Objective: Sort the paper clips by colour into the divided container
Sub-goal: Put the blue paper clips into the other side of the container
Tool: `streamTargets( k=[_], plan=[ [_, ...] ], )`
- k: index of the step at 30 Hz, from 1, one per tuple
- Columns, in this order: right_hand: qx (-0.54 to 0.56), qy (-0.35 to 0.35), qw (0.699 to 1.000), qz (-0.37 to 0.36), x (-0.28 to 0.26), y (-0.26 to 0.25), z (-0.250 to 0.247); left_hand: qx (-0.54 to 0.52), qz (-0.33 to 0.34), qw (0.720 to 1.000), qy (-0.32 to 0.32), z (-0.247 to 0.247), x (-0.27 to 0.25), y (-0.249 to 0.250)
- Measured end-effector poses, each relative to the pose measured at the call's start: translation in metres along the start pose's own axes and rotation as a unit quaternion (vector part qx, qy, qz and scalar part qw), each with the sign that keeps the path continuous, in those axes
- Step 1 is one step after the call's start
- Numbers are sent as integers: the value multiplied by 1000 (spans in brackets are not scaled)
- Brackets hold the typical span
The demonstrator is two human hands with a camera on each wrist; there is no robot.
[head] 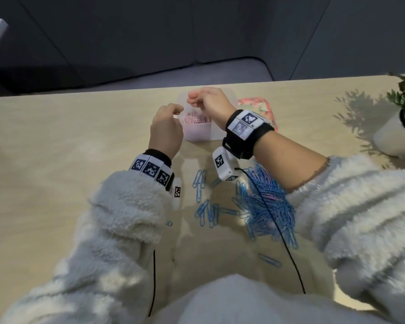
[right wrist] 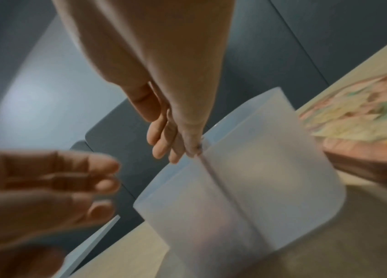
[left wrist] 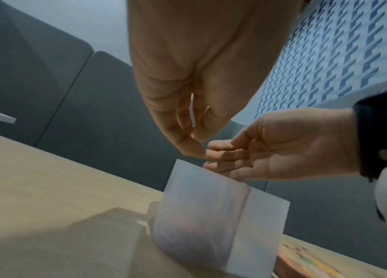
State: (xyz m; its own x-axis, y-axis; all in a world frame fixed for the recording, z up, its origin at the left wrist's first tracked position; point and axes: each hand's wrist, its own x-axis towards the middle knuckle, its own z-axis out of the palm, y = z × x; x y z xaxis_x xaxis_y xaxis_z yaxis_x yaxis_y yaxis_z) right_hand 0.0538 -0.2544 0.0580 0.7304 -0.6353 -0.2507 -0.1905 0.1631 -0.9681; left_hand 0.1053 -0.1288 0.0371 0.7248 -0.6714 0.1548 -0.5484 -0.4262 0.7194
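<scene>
A translucent white divided container (head: 204, 134) stands at the far middle of the table, with pink paper clips (head: 194, 119) in its left compartment. Above it my right hand (head: 192, 99) hovers with its fingers relaxed and pointing down over the divider (right wrist: 211, 175). No clip shows in that hand. My left hand (head: 174, 111) hangs just left of the container with loosely curled fingers that hold nothing I can see. Close to me lies a big pile of blue paper clips (head: 267, 202), with a few pink ones mixed in. Loose blue clips (head: 207, 213) lie to its left.
A flat, colourful pink-rimmed item (head: 268, 106) lies just right of the container. A potted plant in a white pot (head: 393, 134) stands at the table's right edge. Black cables (head: 290, 249) trail from the wrist cameras across the near table. Beyond the far edge are dark seat backs.
</scene>
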Motion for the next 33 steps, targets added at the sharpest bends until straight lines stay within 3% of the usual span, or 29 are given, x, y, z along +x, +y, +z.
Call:
streamTargets(
  k=[3,7,11,14,18,21,24,27,29,30,32,33],
  plan=[
    [-9,51,998,-42,-16,-3,-24,12,14,1000,-12,2,-18,0],
    [3,111,993,-44,-62,14,-74,45,85,984,-151,21,-45,3],
    [-190,108,976,5,-113,66,-124,75,138,944,-289,54,-73,20],
    [-316,80,945,19,-143,94,-140,111,183,914,-346,75,-91,30],
    [-453,-17,891,9,-175,113,-137,185,234,888,-351,86,-104,28],
    [-501,-36,865,11,-186,118,-137,192,255,889,-328,81,-107,20],
    [-465,-22,885,26,-184,111,-143,232,240,891,-308,76,-104,12],
    [-438,67,896,14,-157,101,-153,221,283,896,-262,80,-100,18],
    [-435,84,897,5,-133,96,-155,239,271,880,-308,87,-96,32],
    [-439,83,895,1,-122,95,-154,271,263,857,-350,90,-95,37],
    [-460,74,885,-2,-103,94,-149,304,283,829,-373,98,-95,39],
    [-475,70,877,-1,-96,95,-147,295,290,832,-370,101,-96,37]
  ],
)
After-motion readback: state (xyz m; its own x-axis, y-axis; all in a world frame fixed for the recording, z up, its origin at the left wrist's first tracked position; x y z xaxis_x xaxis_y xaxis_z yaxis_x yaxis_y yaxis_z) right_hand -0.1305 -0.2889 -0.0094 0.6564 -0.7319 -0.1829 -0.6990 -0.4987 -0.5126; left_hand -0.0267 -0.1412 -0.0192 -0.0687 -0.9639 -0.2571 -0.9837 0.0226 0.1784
